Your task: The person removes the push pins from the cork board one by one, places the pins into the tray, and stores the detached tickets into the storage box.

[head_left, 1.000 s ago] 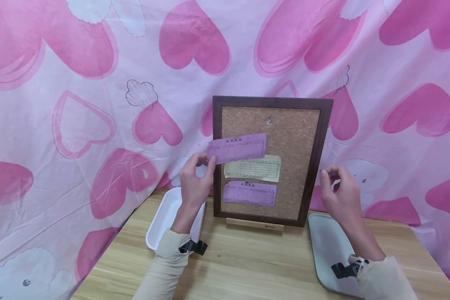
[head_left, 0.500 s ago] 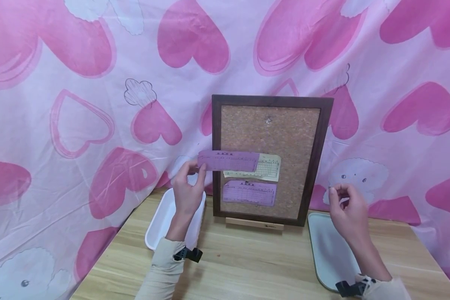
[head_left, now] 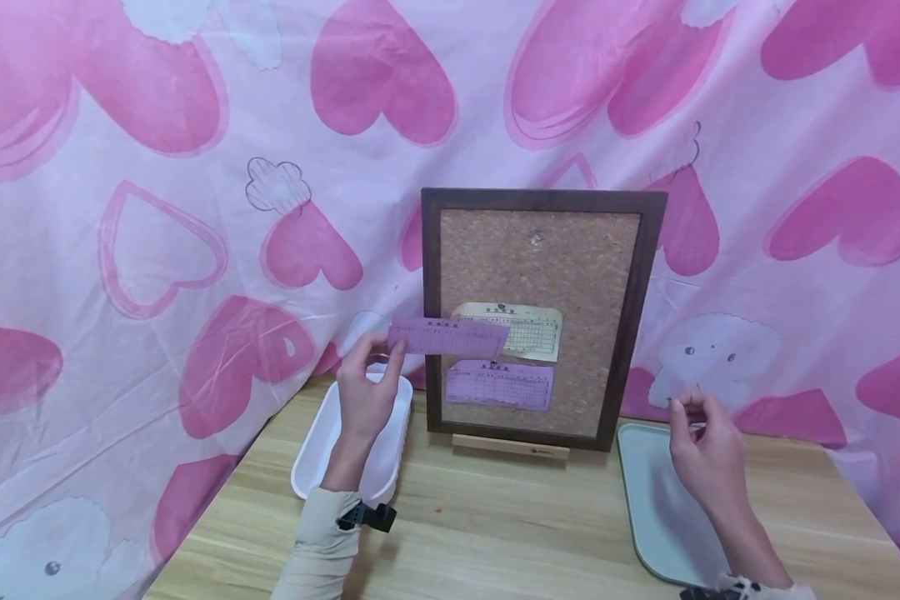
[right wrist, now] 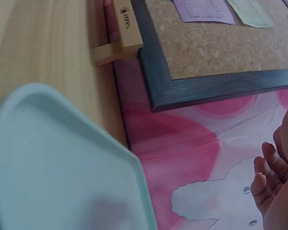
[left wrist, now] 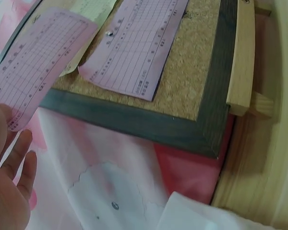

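Note:
My left hand (head_left: 367,396) pinches a purple receipt slip (head_left: 450,337) by its left end, thumb in front. The slip hangs in front of the framed cork board (head_left: 592,292) and hides part of a yellow slip (head_left: 536,335) fixed there. A second purple slip (head_left: 498,388) is fixed below it. To the right of the board, my right hand (head_left: 708,454) has its thumb and forefinger pinched together on a tiny pin (head_left: 671,401), barely visible at the fingertips. In the right wrist view its other fingers (right wrist: 261,189) are loosely bent and the pinch is out of sight.
A clear pin cluster (head_left: 536,239) sits high on the board, which leans on a small wooden stand (head_left: 510,447). A white tray (head_left: 393,471) stands under my left hand. The pale green tray (head_left: 663,517) lies below my right hand on the wooden table (head_left: 487,533).
My left hand has moved down and left with the purple slip, uncovering more of the yellow slip's top. My right hand has moved down and right, away from the board.

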`<state>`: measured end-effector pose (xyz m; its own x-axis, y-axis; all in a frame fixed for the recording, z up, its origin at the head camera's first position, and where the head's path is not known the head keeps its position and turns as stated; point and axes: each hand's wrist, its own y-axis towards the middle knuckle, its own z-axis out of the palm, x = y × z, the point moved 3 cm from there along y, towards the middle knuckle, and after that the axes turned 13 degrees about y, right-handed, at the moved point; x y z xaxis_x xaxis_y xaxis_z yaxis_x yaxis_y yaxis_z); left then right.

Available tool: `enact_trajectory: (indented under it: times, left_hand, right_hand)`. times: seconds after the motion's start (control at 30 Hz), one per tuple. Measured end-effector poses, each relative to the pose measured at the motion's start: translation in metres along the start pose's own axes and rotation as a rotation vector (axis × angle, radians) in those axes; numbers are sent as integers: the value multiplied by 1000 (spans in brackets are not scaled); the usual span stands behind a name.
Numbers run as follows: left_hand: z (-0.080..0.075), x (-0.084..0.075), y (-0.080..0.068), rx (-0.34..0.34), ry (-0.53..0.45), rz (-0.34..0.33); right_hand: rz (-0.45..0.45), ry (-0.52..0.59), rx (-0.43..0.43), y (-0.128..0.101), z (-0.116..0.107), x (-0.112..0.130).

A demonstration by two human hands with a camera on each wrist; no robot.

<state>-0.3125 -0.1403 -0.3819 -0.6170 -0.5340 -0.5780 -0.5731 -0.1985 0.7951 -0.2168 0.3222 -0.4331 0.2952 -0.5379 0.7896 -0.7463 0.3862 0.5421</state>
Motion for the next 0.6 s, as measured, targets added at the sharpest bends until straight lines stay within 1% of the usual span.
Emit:
enact_trajectory:
  times: [0.17,0.27,0.4,0.5,0.6]
  left_hand:
    - [-7,6,-3,11,20,-16]
    - [-12,13,-5,39,27,-20]
    - [-17,22,-9,87,5,-39]
    - [-20,28,-11,87,-11,-52]
    - [-22,31,-11,66,-4,-44]
  right_hand:
    - [7,3,9,-5,0,-12]
    - [8,-6,23,-7,1,-17]
    - [24,-22,46,-8,0,-23]
    - [27,-26,61,-8,2,-25]
    - [16,-29,66,-8,3,-28]
